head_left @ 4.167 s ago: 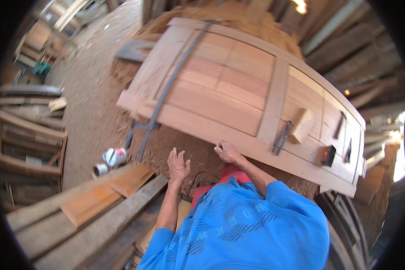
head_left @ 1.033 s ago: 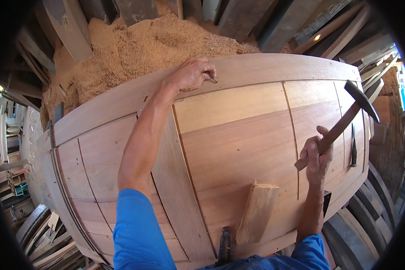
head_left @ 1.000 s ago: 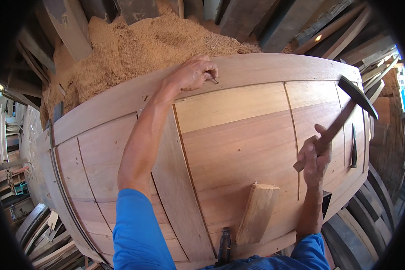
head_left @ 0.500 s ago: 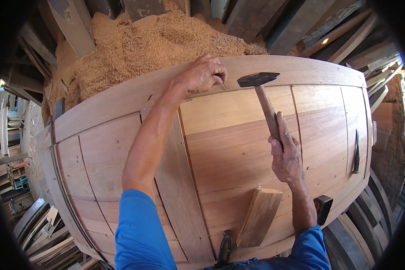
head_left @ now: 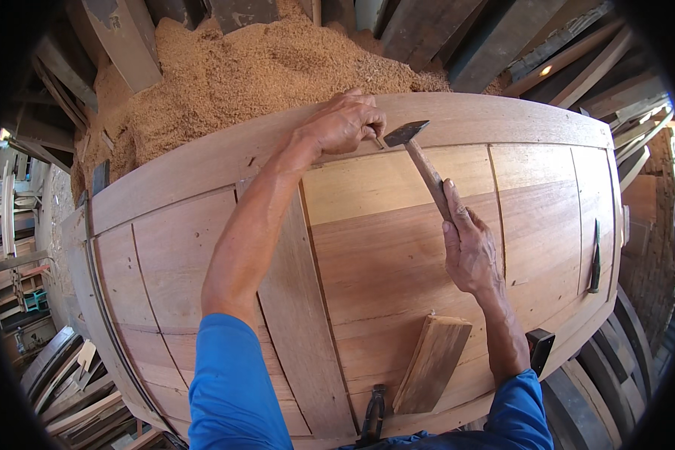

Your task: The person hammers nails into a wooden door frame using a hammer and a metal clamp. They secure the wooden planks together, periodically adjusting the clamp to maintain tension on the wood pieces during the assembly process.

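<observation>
My left hand (head_left: 345, 126) is closed at the far rail of a large panelled wooden door (head_left: 397, 247) lying flat. Between its fingertips is a thin nail (head_left: 381, 142), of which only a short end shows. My right hand (head_left: 471, 244) grips the wooden handle of a hammer (head_left: 430, 176). The dark hammer head is right beside the nail's exposed end; I cannot tell whether they touch.
On the door lie a wooden block (head_left: 433, 364), pliers (head_left: 373, 414), a dark chisel-like tool (head_left: 595, 256) and a small black box-like item (head_left: 539, 349). Sawdust (head_left: 270, 67) is heaped beyond the far edge. Timber planks (head_left: 495, 37) surround the door.
The hammer head has swung left and slightly down, from apart to close beside the nail. My right hand has shifted slightly left with it; my left hand has moved slightly right.
</observation>
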`<state>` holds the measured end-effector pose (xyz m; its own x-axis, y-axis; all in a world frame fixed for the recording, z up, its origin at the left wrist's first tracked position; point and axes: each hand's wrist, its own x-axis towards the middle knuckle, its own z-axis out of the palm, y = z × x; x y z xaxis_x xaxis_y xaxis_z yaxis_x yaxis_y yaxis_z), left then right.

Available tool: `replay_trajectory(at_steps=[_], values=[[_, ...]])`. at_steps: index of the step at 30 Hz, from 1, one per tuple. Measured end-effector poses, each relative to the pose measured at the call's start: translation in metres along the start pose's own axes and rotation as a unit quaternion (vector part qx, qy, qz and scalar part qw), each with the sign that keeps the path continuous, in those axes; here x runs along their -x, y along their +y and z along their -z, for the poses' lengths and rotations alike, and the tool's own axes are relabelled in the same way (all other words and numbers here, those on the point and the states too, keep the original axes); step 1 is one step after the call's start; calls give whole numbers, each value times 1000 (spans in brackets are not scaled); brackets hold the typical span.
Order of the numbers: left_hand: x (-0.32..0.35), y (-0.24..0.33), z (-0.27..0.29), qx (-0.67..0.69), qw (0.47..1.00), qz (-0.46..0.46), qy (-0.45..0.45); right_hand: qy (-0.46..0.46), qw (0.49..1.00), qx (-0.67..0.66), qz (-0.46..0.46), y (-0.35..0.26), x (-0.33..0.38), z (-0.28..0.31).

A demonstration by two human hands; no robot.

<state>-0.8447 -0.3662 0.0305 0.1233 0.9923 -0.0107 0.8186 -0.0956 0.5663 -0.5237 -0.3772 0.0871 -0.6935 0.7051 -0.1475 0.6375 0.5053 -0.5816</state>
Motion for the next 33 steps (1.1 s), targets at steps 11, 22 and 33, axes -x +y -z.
replay_trajectory(at_steps=[11, 22, 33], values=[[-2, -3, 2, -19, 1000, -10, -4, -19, 999, 42, -2, 5, -5, -6], [-3, -2, 0, -23, 999, -18, 19, 15, 1000, -13, 17, -8, -3, 12], [1, -13, -6, -17, 998, -55, 40, 10, 999, 14, 48, -13, -6, 17]])
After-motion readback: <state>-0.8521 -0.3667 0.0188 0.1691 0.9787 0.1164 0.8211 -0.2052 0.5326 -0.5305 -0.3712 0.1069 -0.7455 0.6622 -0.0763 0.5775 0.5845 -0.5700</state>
